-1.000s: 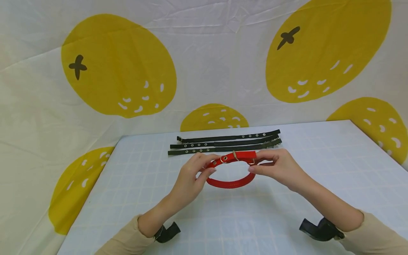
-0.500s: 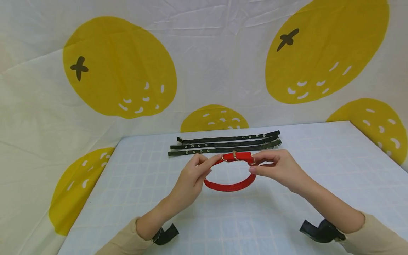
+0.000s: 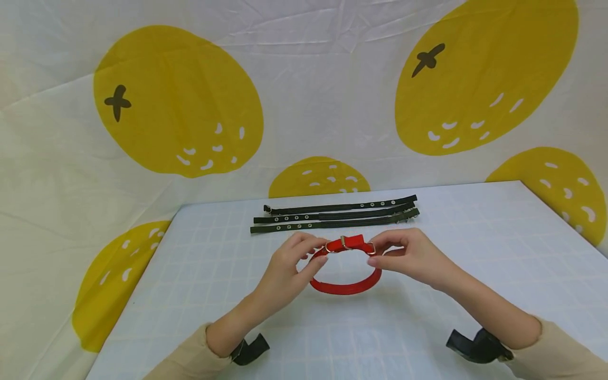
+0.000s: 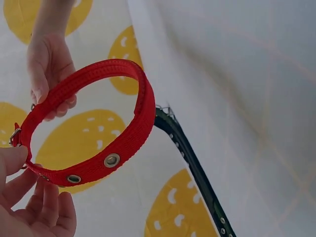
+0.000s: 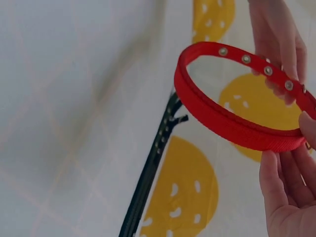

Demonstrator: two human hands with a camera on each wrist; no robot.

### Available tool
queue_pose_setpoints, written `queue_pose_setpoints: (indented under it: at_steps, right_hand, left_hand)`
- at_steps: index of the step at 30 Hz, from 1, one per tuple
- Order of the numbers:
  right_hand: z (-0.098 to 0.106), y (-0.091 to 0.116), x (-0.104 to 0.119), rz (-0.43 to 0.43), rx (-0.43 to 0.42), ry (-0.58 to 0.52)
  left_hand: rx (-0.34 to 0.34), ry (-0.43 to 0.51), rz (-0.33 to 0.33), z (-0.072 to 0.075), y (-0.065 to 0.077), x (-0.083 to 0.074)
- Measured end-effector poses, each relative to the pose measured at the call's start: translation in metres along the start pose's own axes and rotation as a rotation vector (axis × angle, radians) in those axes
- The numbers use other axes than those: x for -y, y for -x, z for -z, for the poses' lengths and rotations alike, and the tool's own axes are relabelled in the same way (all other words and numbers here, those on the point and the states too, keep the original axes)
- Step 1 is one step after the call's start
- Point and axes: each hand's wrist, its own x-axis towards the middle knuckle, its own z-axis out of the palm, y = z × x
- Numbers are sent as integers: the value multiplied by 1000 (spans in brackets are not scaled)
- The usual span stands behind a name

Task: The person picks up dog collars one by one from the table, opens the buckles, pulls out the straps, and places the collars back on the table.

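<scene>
A red collar (image 3: pixel 345 289) with a metal buckle and eyelets is held up as a closed loop above the table. My left hand (image 3: pixel 288 265) pinches its left side between thumb and fingers, close to a metal ring. On the other side my right hand (image 3: pixel 416 258) pinches the collar by the buckle end, near another ring. The left wrist view shows two eyelets on the red band (image 4: pixel 112 160), and the right wrist view shows a row of several eyelets along the band (image 5: pixel 212 108). Fingertips partly cover the buckle area in both wrist views.
Behind the hands, three dark collars (image 3: pixel 332 217) with eyelets lie side by side, stretched out across the far part of the white table (image 3: pixel 199 295). A white cloth (image 3: pixel 328 95) printed with yellow fruit hangs behind the table. Black straps (image 3: pixel 250 349) circle both wrists.
Both hands and the red collar have come slightly lower and nearer. The left fingers have shifted their hold along the band, and the strap end beside the buckle now sits farther left.
</scene>
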Motion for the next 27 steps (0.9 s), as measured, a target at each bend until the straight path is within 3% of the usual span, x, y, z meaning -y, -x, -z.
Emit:
queue_pose_setpoints:
  at_steps: [14,27]
  right_hand:
    - [-6,-6,3,66,86,-28]
    - [-9,-7,22,141,53,84]
  left_hand:
    - [-41,50,-8,-4,-5,-6]
    - [-19,76,-79,-12,-7,-12]
